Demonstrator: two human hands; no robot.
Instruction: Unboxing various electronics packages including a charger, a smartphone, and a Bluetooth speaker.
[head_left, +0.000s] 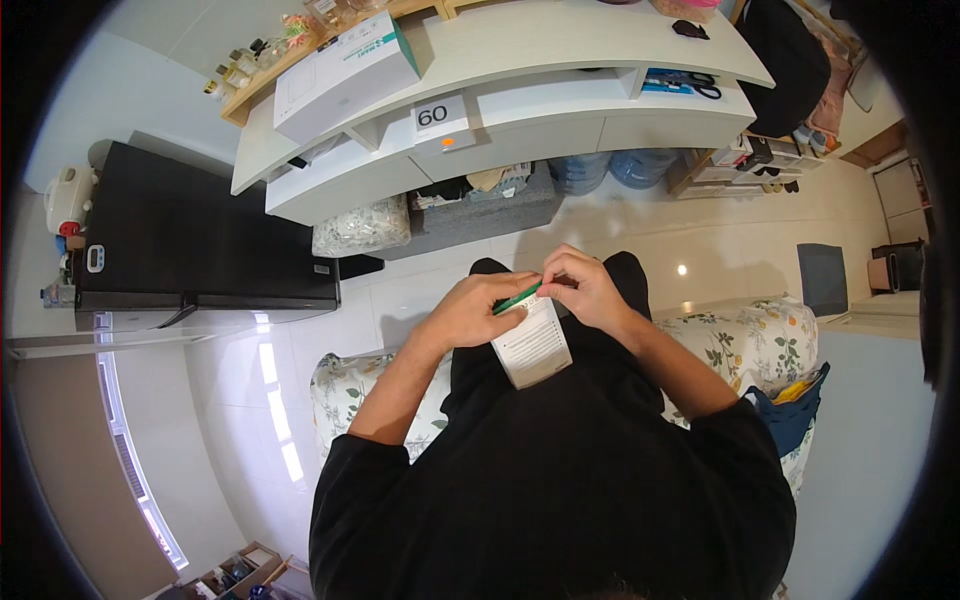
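Above my lap, my left hand grips a small white box with a green edge at its top; small print covers the face turned to the camera. My thumb lies on that printed face near the green edge. The fingers of my right hand pinch the box's upper right corner, close to the left fingertips. The lower end of the box hangs over my black clothing. Whether the top flap is lifted cannot be made out.
Ahead stands a white console bearing a larger white box. A black refrigerator is on the left. Floral-covered seating lies under and beside me, with a dark blue bag at the right. Water bottles stand beneath the console.
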